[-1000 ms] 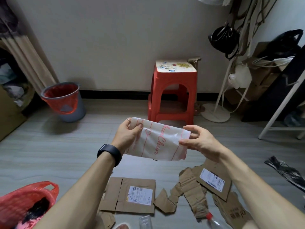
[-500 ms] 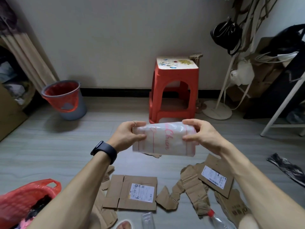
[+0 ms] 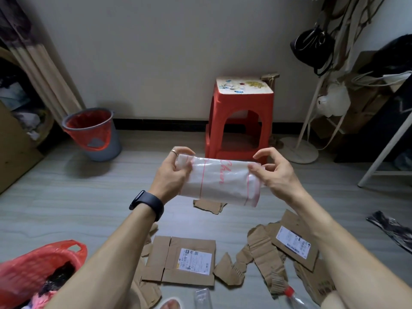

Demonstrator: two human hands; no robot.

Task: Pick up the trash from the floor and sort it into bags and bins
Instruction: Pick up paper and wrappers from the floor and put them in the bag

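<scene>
The red bag (image 3: 33, 270) at near left runs off the left and bottom edges, and the left forearm (image 3: 107, 253) covers part of the dark stuff inside it. Near right, a red-capped bottle (image 3: 295, 298) is cut by the bottom edge, as is a clear container (image 3: 201, 298) nearer the middle. Print on the cardboard label (image 3: 195, 260) is too small to read. The pink lettering on the white plastic bag (image 3: 219, 179) curls partly out of sight.

White plastic bag (image 3: 219, 182) with pink lettering; red stool (image 3: 243, 121) with floral top; grey bin (image 3: 98, 134), red liner; brown cardboard (image 3: 187, 260).
</scene>
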